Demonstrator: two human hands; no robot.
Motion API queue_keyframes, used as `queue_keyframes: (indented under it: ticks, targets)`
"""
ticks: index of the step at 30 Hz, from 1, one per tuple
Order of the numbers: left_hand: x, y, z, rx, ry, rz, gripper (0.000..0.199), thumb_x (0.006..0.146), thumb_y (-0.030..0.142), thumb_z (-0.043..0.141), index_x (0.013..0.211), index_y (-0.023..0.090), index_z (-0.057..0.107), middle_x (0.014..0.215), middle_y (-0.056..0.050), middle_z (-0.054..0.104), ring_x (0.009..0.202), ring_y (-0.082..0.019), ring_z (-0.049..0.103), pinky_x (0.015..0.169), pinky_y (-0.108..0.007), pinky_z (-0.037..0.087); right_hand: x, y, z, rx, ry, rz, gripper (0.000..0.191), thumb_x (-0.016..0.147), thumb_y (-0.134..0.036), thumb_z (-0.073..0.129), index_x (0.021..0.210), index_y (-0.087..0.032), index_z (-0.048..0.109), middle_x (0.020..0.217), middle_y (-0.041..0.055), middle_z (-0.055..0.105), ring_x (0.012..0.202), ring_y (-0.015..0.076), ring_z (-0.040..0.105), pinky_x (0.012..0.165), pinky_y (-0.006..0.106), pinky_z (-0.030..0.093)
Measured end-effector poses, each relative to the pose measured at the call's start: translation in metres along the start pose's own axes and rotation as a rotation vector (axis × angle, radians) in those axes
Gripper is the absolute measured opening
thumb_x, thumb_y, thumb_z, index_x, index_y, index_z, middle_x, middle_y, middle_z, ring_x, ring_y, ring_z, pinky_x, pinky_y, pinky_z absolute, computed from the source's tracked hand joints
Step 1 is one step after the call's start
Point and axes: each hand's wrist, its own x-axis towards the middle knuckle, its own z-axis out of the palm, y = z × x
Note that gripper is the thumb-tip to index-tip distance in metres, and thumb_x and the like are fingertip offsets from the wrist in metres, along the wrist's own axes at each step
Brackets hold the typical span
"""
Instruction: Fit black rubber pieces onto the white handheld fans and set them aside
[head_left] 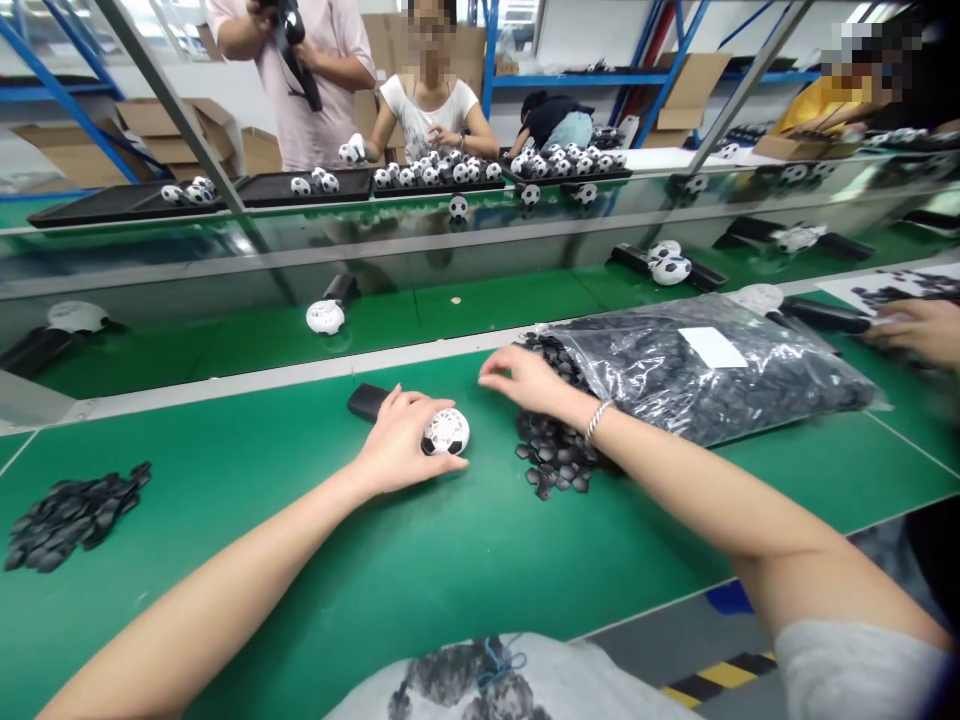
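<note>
My left hand is wrapped round a small white ball with black patches, low over the green table. A black handle-like piece shows just beyond that hand's fingers. My right hand is raised beside a heap of small black pentagon pieces, its thumb and forefinger curled together; whatever they may hold is too small to make out. The heap spills from the mouth of a clear plastic bag full of similar pieces, which lies to the right, under and beyond my right forearm.
Another pile of black pieces lies at the left. Beyond the table's far edge, a green conveyor carries white balls on black parts. People work across it beside black trays of balls. Another person's hand is at the right.
</note>
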Motion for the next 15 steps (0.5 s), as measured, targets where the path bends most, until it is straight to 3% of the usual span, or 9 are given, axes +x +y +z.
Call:
queue_keyframes:
  ticks: [2, 5, 8, 11, 13, 15]
  targets:
    - [0.002, -0.002, -0.003, -0.001, -0.023, 0.031, 0.063, 0.062, 0.053, 0.063, 0.116, 0.023, 0.050, 0.111, -0.005, 0.057, 0.112, -0.026, 0.041, 0.106, -0.051, 0.008, 0.013, 0.018, -0.016, -0.378, -0.023, 0.115, 0.018, 0.081, -0.025, 0.051, 0.085, -0.014, 0.065, 0.092, 0.0112, 0.062, 0.093, 0.0212, 0.054, 0.083, 0.033, 0.043]
    - [0.005, -0.004, -0.010, -0.048, -0.143, 0.104, 0.060, 0.065, 0.045, 0.064, 0.119, 0.026, 0.047, 0.121, -0.004, 0.052, 0.124, -0.028, 0.029, 0.106, -0.054, 0.001, 0.025, 0.036, -0.027, -0.619, -0.119, 0.214, 0.020, 0.080, -0.020, 0.051, 0.087, -0.009, 0.066, 0.091, 0.0179, 0.062, 0.093, 0.0268, 0.055, 0.075, 0.032, 0.044]
    - [0.001, 0.000, -0.013, -0.088, -0.201, 0.053, 0.058, 0.067, 0.033, 0.063, 0.122, 0.028, 0.043, 0.137, -0.005, 0.035, 0.132, -0.031, 0.011, 0.103, -0.058, 0.003, 0.027, 0.040, -0.026, -0.629, -0.161, 0.209, 0.020, 0.078, -0.014, 0.049, 0.085, -0.006, 0.066, 0.086, 0.0197, 0.064, 0.085, 0.0241, 0.059, 0.073, 0.029, 0.044]
    - [-0.004, 0.006, -0.010, -0.146, -0.121, -0.122, 0.055, 0.066, 0.033, 0.064, 0.118, 0.024, 0.048, 0.144, -0.010, 0.016, 0.133, -0.034, 0.001, 0.103, -0.056, 0.014, 0.019, 0.037, -0.022, -0.620, -0.184, 0.170, 0.021, 0.079, -0.013, 0.047, 0.086, -0.007, 0.066, 0.087, 0.0176, 0.065, 0.084, 0.0211, 0.060, 0.076, 0.027, 0.042]
    - [-0.004, 0.008, -0.006, -0.188, -0.104, -0.147, 0.052, 0.066, 0.032, 0.063, 0.115, 0.023, 0.050, 0.143, -0.011, 0.016, 0.133, -0.032, 0.000, 0.104, -0.051, 0.017, 0.009, 0.034, -0.021, -0.591, -0.183, 0.128, 0.024, 0.082, -0.016, 0.044, 0.092, -0.011, 0.065, 0.091, 0.0143, 0.065, 0.085, 0.0187, 0.060, 0.076, 0.025, 0.042]
    - [-0.002, 0.007, -0.003, -0.233, -0.111, -0.102, 0.048, 0.066, 0.029, 0.063, 0.111, 0.022, 0.051, 0.140, -0.010, 0.025, 0.134, -0.028, 0.002, 0.106, -0.045, 0.016, -0.003, 0.030, -0.019, -0.543, -0.167, 0.073, 0.027, 0.086, -0.021, 0.040, 0.101, -0.018, 0.062, 0.098, 0.0092, 0.064, 0.086, 0.0160, 0.059, 0.075, 0.022, 0.042]
